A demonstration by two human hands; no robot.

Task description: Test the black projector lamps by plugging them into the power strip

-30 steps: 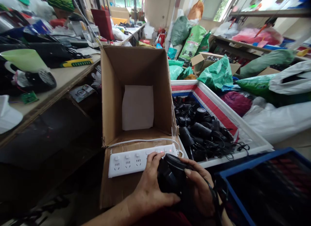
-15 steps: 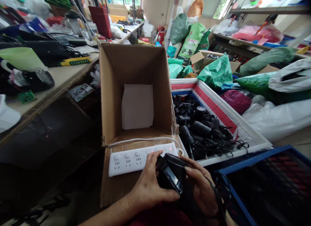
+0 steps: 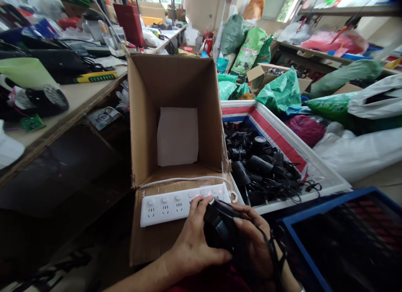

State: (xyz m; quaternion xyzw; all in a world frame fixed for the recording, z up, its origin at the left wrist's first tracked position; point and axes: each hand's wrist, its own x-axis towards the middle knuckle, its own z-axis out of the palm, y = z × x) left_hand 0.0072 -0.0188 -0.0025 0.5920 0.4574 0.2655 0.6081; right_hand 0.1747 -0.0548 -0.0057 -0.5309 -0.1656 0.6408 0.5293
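Both hands grip a black hair dryer low in the middle of the head view. My left hand is curled round its left side, thumb below and fingers above. Around the right side, the fingers of my right hand press on the casing. A black cord hangs in loops over the right hand and wrist. Part of the dryer is hidden by the hands and in shadow. Just beyond the left fingertips lies a white power strip with small red lights, resting on a cardboard flap.
Ahead stands an open cardboard box. To its right, a white crate holds several black hair dryers with tangled cords. A blue crate is at lower right. A cluttered workbench runs along the left.
The hair dryer has turned between my hands, so its shiny long edge no longer faces up. My right fingers have shifted slightly left along it.
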